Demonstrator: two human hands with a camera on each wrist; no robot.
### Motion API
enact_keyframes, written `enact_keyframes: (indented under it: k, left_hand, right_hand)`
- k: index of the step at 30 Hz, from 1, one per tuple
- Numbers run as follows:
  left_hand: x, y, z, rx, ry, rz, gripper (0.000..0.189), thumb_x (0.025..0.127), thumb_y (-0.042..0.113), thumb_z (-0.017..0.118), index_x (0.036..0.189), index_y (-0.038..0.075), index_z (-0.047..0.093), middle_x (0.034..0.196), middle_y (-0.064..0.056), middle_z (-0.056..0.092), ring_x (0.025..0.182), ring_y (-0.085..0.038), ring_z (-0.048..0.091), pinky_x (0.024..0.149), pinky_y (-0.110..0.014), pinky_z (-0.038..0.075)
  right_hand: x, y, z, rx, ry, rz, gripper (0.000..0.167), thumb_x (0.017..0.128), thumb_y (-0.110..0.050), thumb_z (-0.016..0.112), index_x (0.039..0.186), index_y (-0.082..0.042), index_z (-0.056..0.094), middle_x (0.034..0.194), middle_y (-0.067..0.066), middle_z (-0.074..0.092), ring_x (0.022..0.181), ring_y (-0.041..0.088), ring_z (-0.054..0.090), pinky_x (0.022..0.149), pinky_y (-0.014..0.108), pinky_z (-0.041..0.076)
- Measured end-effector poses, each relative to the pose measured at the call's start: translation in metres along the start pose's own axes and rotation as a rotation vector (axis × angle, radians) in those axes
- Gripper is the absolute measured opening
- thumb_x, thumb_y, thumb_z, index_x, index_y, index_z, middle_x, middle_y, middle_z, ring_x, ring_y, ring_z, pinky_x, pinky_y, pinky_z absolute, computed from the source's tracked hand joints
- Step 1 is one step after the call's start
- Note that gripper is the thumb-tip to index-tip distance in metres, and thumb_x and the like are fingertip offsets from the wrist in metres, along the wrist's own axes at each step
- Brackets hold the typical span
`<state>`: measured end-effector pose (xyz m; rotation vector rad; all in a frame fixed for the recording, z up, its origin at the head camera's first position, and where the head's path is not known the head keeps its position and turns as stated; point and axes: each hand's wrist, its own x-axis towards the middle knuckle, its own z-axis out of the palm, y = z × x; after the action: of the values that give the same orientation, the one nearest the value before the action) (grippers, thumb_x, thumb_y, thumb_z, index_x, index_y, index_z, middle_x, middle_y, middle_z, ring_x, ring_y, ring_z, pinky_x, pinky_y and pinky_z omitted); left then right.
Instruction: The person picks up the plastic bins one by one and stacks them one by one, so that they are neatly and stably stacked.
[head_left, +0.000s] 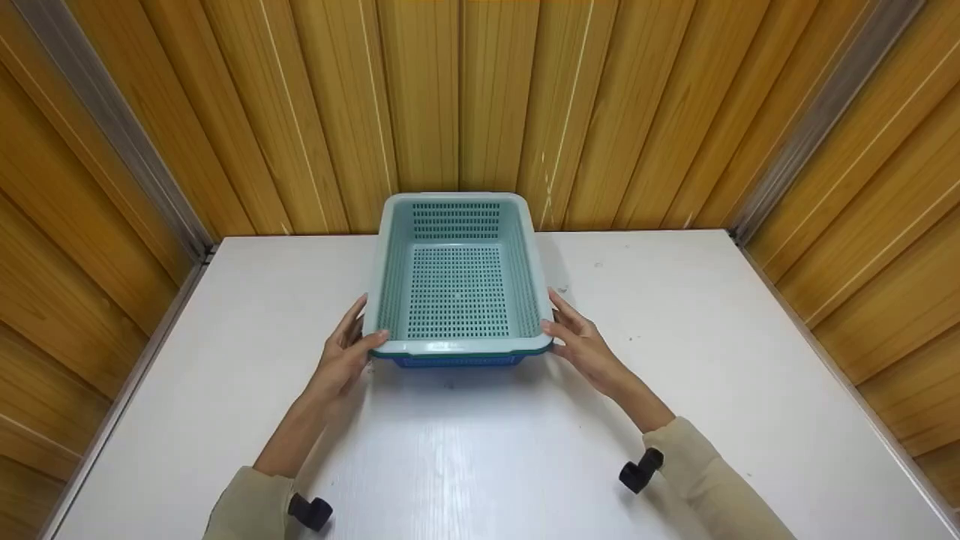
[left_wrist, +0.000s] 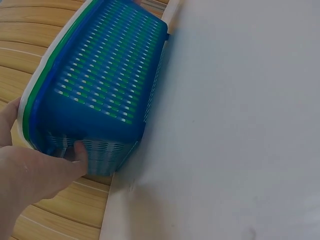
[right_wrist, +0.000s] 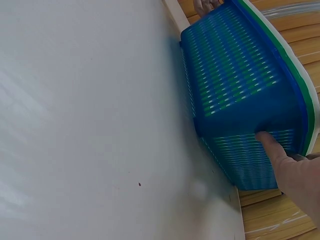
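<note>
Several plastic baskets stand nested in one stack near the back of the white table. The pale top basket (head_left: 457, 347) has a slotted floor and nothing inside. Under its rim show a green basket (right_wrist: 306, 92) and a blue basket (left_wrist: 95, 116) with slotted walls. My left hand (head_left: 343, 367) grips the near left corner, thumb over the rim and fingers along the side wall. Likewise my right hand (head_left: 589, 352) holds the near right corner, thumb on the rim, a fingertip against the blue wall. Whether the stack's base touches the table, I cannot tell.
The white table (head_left: 450, 465) extends in front and to both sides of the stack. Wood-patterned panels (head_left: 487, 97) rise behind the table and along both sides. Metal posts (head_left: 817, 105) stand at the back corners. A black device (head_left: 641, 470) sits on each sleeve.
</note>
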<state>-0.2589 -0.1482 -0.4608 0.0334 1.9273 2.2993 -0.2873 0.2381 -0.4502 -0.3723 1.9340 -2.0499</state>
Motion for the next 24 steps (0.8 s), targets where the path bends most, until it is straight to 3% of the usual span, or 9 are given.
enact_keyframes:
  k: [6,13,19,22,24]
  left_hand:
    - [0.002,-0.003,0.007,0.017,0.022,-0.002,0.087,0.097,0.023,0.071,0.165,0.034,0.016,0.174,-0.007,0.002,0.161,-0.028,0.008,0.128,-0.046,0.022]
    - [0.008,-0.008,0.013,0.002,0.023,0.046,0.085,0.099,0.020,0.068,0.165,0.030,0.016,0.174,-0.010,0.003,0.161,-0.030,0.005,0.128,-0.047,0.022]
    - [0.014,-0.009,0.016,-0.001,0.019,0.082,0.084,0.100,0.018,0.066,0.166,0.027,0.015,0.173,-0.011,0.006,0.161,-0.031,0.008,0.128,-0.047,0.023]
    - [0.015,-0.005,0.015,0.068,0.009,0.085,0.085,0.100,0.022,0.066,0.166,0.026,0.013,0.173,-0.012,0.006,0.161,-0.032,0.009,0.127,-0.047,0.025]
    - [0.016,-0.001,0.012,0.152,0.001,0.079,0.085,0.101,0.027,0.065,0.166,0.027,0.012,0.173,-0.014,0.007,0.160,-0.036,0.013,0.125,-0.054,0.029]
  right_hand:
    - [0.002,0.003,-0.009,0.017,-0.016,-0.007,0.074,0.107,-0.019,0.051,0.166,-0.021,0.006,0.174,0.008,-0.005,0.161,0.031,0.009,0.123,0.054,0.030]
    - [0.005,0.008,-0.018,0.009,-0.030,-0.027,0.071,0.109,-0.022,0.046,0.166,-0.024,0.004,0.174,0.009,-0.001,0.160,0.034,0.013,0.124,0.057,0.025]
    - [0.005,0.008,-0.021,-0.043,-0.038,0.000,0.068,0.111,-0.028,0.040,0.166,-0.030,0.000,0.173,0.007,-0.012,0.160,0.038,0.008,0.122,0.062,0.028]
    - [0.005,0.004,-0.024,-0.105,-0.046,0.011,0.067,0.111,-0.032,0.040,0.166,-0.031,0.001,0.174,0.010,-0.007,0.159,0.040,0.014,0.121,0.061,0.030]
    - [0.006,0.001,-0.027,-0.157,-0.048,0.002,0.068,0.111,-0.033,0.043,0.166,-0.029,0.004,0.174,0.011,0.000,0.158,0.038,0.018,0.121,0.059,0.032]
